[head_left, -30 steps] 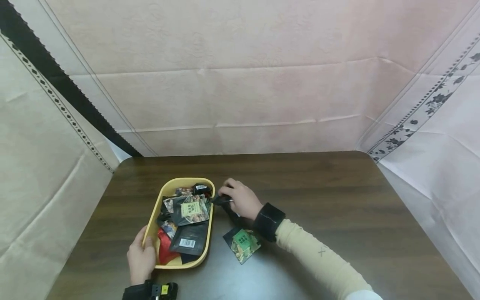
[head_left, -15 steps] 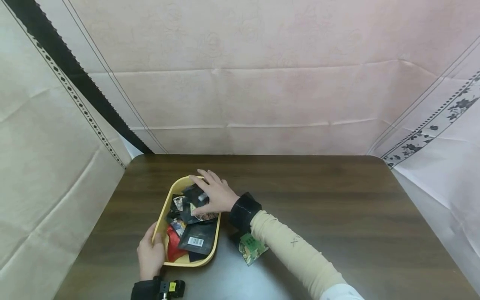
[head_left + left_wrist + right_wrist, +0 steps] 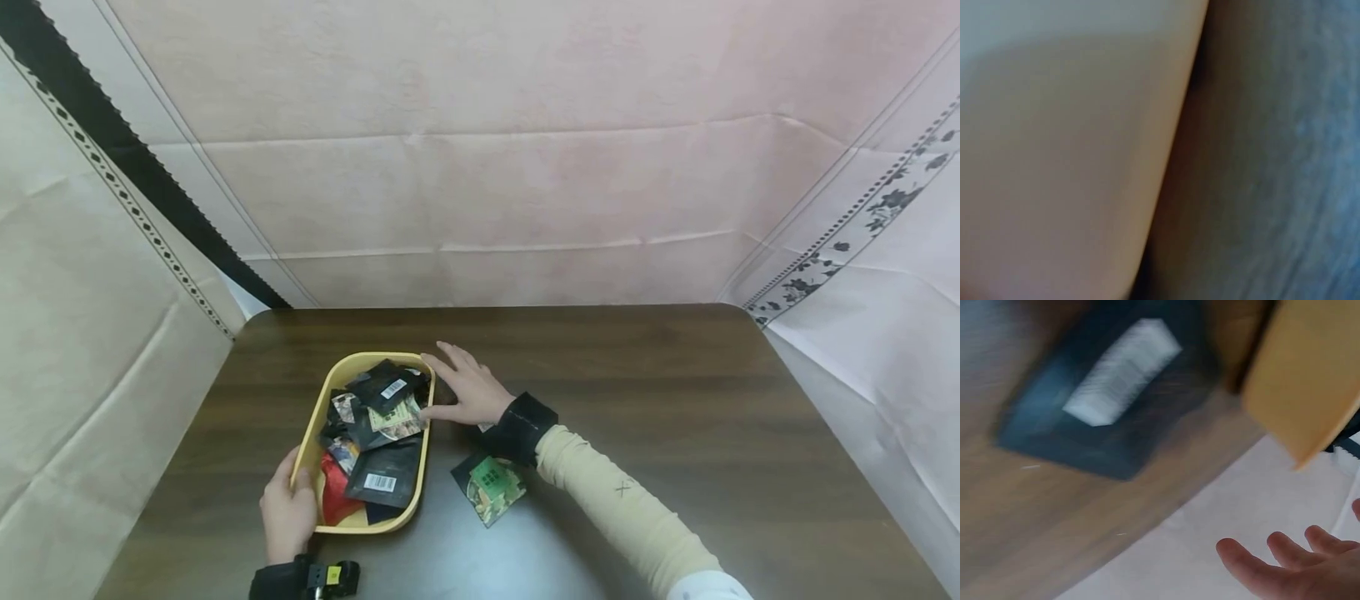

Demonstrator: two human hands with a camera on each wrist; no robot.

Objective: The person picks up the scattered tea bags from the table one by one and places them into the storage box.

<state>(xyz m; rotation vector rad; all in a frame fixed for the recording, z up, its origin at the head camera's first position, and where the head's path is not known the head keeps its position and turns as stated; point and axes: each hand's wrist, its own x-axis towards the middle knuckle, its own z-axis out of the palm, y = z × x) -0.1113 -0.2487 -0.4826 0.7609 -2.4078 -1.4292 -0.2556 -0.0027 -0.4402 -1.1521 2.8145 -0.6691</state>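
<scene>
A yellow bin (image 3: 417,502) holds several flat packets, most of them black. My left hand (image 3: 288,510) grips its near left rim, thumb over the edge. On top at the far end lies a black packet (image 3: 375,385) with a barcode label. My right hand (image 3: 471,390), fingers spread and holding nothing, is at the bin's right rim. In the right wrist view its straight fingers (image 3: 1241,565) show below the bin's corner (image 3: 1307,394). A green-printed packet (image 3: 491,487) lies on the table below the right wrist. A barcoded dark packet (image 3: 1110,394) lies there too, mostly hidden in the head view.
The brown wooden table (image 3: 637,367) has a back edge that meets a pale hanging cloth (image 3: 480,183). A red packet (image 3: 337,492) sits in the bin's near left corner. The left wrist view is a blurred close-up of a pale surface beside the tabletop (image 3: 1285,150).
My right hand has carried a black packet from beside the bin over its far end, let go of it there and drawn back right. My left hand stays on the rim.
</scene>
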